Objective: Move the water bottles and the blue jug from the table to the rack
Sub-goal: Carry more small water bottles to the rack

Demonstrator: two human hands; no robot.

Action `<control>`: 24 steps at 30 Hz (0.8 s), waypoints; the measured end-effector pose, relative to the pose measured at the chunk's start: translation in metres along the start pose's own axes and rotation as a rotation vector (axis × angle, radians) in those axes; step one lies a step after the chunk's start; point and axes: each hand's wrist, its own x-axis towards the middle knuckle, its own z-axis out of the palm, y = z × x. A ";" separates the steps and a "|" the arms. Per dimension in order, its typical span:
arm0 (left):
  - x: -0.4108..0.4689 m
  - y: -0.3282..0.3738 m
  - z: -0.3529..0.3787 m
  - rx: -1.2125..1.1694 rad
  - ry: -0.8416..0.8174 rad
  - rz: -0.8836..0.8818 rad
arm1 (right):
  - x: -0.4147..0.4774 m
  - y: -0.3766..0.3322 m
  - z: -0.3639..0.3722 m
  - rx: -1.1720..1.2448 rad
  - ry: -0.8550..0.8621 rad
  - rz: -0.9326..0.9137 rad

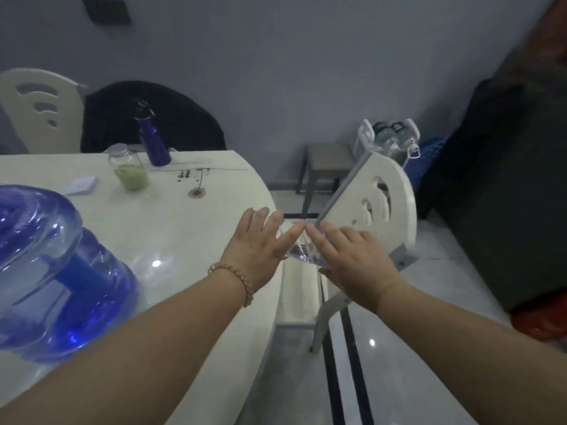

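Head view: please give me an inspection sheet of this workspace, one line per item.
Surface: white round table, glossy.
Job's things: blue jug on the table at left; clear water bottle beside the table's edge, between both hands; more bottles in the white rack by the wall.
Clutter: dark blue flask, jar with green contents, small white pad.
Grips: left hand and right hand press the clear bottle with straight fingers.
Cables: nothing seen.
Surroundings: white chair, grey stool, tiled floor.

Left hand (260, 250) and right hand (352, 259) outstretched; straight fingers (293, 239) meet tip-to-tip.
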 end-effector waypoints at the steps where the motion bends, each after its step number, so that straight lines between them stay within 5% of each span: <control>1: 0.014 0.006 -0.008 0.016 0.020 0.029 | -0.006 0.013 -0.006 -0.021 0.016 0.027; 8: 0.135 0.120 -0.066 0.155 0.018 0.179 | -0.084 0.151 -0.027 -0.056 0.141 0.189; 16: 0.254 0.299 -0.064 0.166 0.003 0.207 | -0.198 0.324 -0.003 -0.099 0.051 0.266; 24: 0.342 0.357 -0.032 0.153 -0.063 0.294 | -0.218 0.413 0.033 -0.037 0.000 0.327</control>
